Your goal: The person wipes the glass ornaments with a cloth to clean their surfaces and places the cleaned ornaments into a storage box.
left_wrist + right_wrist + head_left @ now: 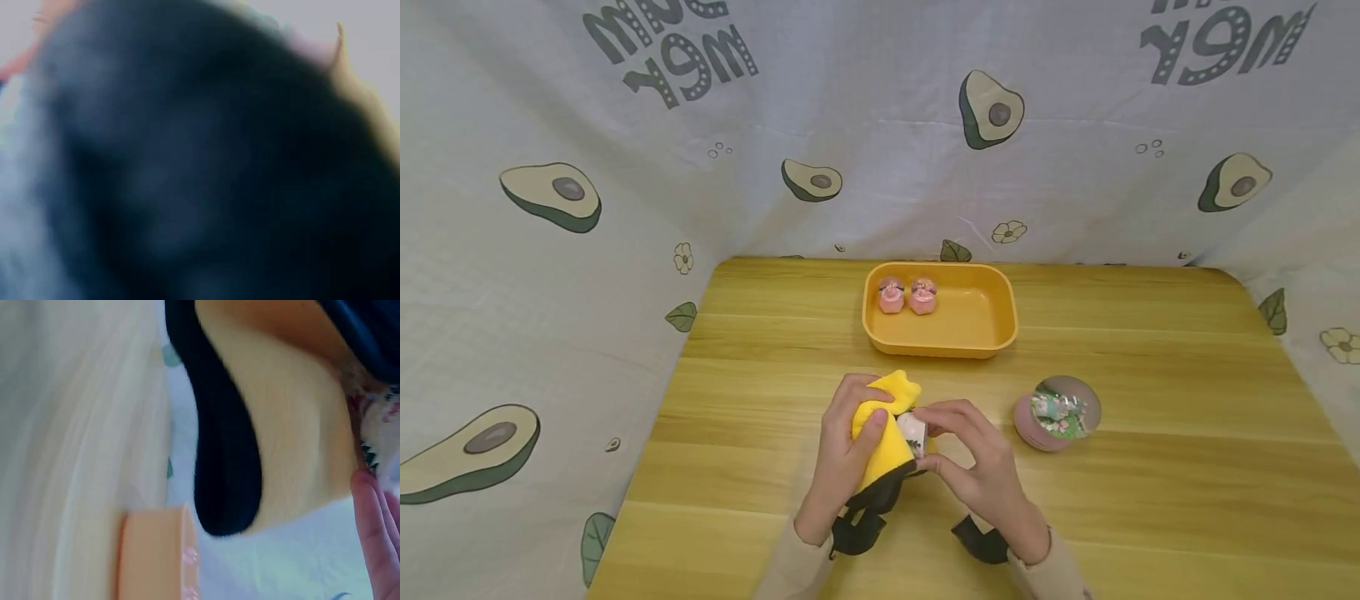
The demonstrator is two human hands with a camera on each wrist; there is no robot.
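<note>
My left hand (847, 446) grips a soft yellow plush piece (880, 454) with a black border, its thumb pressed on the front. At the plush's right side my right hand (972, 450) pinches a small white object (912, 433) with a dark printed pattern, partly covered by fingers and fabric; I cannot tell its kind. The right wrist view shows the plush's black edge (228, 456) close up, with fingertips (369, 500) at the patterned white object (382, 434). A dark blurred surface (206, 150) fills most of the left wrist view.
Behind the hands stands a yellow tray (940, 347) with two small pink domed ornaments (891, 297) at its left end. A snow globe (1058, 414) with a pink base lies on the wooden table (1187, 433) to the right. An avocado-print curtain (895, 108) hangs behind.
</note>
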